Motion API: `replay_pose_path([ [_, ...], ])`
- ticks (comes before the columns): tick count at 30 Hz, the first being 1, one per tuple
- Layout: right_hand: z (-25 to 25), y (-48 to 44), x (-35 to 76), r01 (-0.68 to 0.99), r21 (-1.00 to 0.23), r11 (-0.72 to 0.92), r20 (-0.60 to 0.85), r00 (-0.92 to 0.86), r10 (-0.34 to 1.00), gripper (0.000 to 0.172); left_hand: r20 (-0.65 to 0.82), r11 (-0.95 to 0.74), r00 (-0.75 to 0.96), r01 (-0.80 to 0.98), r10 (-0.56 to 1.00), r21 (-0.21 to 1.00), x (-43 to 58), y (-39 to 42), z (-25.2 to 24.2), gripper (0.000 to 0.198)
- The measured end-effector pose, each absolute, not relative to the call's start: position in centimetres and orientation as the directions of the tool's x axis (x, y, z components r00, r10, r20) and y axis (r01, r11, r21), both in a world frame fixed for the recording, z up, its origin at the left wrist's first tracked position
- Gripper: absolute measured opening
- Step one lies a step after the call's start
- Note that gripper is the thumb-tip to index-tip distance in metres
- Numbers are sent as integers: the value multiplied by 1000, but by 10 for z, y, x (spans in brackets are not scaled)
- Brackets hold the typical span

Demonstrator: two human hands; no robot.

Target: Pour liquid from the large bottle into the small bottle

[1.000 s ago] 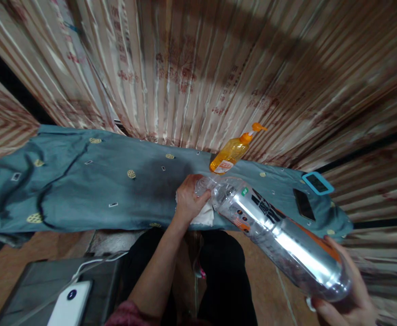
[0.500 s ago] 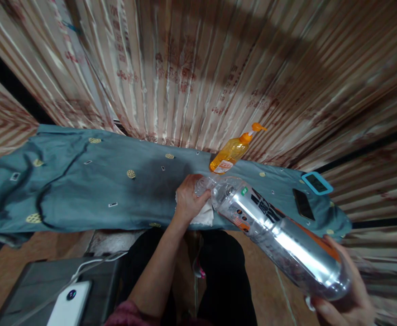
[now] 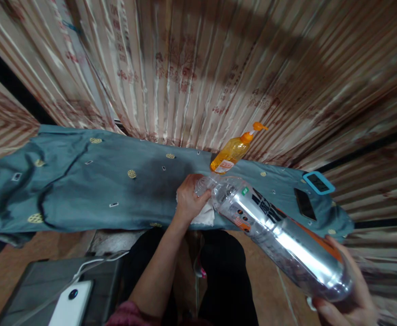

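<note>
A large clear plastic bottle [image 3: 283, 235] with a silver and orange label lies tilted across the front of the cloth-covered table, its neck toward the left. My left hand [image 3: 189, 197] is closed round the neck end. Its base rests in my right hand [image 3: 351, 290], whose fingers and thumb wrap it at the lower right. A small white bit shows by the right thumb; I cannot make out what it is. Under my left hand lies a white cloth or tissue [image 3: 205, 215], partly hidden. Just behind the bottle's neck stands an orange pump bottle [image 3: 230, 154].
The narrow table wears a green patterned cloth [image 3: 83, 181]. At its right end are a dark phone [image 3: 305, 203] and a blue-framed device [image 3: 318, 182]. A pleated curtain [image 3: 184, 68] hangs behind. Lower left, a white phone [image 3: 71, 305] with a cable lies on a dark box [image 3: 31, 290].
Hardly anything differs. The whole view has shifted very slightly, and both hands keep their grip on the large bottle.
</note>
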State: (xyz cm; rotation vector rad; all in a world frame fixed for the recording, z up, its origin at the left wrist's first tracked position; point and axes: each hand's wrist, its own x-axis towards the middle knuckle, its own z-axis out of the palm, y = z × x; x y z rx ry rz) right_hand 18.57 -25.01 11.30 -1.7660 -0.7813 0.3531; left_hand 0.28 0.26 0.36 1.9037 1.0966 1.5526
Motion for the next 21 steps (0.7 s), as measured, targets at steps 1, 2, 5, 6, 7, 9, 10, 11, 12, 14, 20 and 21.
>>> replay_pose_path([
  [1, 113, -250, 185, 332, -929, -162, 149, 737, 659, 123, 606, -590, 45, 293, 795, 753, 3, 3, 4, 26],
  [2, 113, -250, 185, 336, -929, -157, 155, 737, 658, 123, 611, -594, 39, 290, 791, 750, 3, 2, 4, 26],
  [5, 114, -249, 183, 345, -926, -150, 167, 734, 658, 121, 610, -591, 31, 289, 792, 753, 4, 2, 4, 27],
  [6, 114, -249, 183, 351, -923, -155, 169, 734, 658, 121, 608, -590, 32, 289, 793, 754, 4, 2, 4, 28],
  [7, 115, -249, 183, 357, -920, -162, 169, 733, 659, 121, 609, -591, 32, 289, 793, 753, 4, 2, 4, 29],
  [9, 115, -249, 182, 369, -914, -171, 170, 728, 664, 122, 608, -591, 37, 290, 793, 753, 3, 2, 5, 30],
  [10, 115, -249, 183, 371, -913, -170, 170, 725, 668, 122, 603, -587, 41, 291, 797, 755, 3, 2, 5, 31],
  [11, 114, -249, 183, 375, -912, -168, 173, 720, 672, 122, 595, -580, 45, 292, 802, 760, 3, 2, 5, 32],
  [12, 114, -250, 184, 378, -911, -163, 175, 715, 677, 122, 587, -573, 48, 293, 808, 766, 3, 2, 5, 32],
  [14, 113, -251, 185, 381, -911, -160, 177, 709, 683, 122, 580, -567, 47, 288, 813, 772, 3, 2, 5, 32],
  [20, 113, -251, 184, 347, -922, -170, 145, 718, 680, 122, 579, -564, 43, 292, 815, 772, 3, 3, 5, 29],
  [21, 114, -251, 184, 347, -923, -167, 145, 715, 684, 122, 575, -560, 43, 295, 817, 774, 3, 3, 5, 29],
])
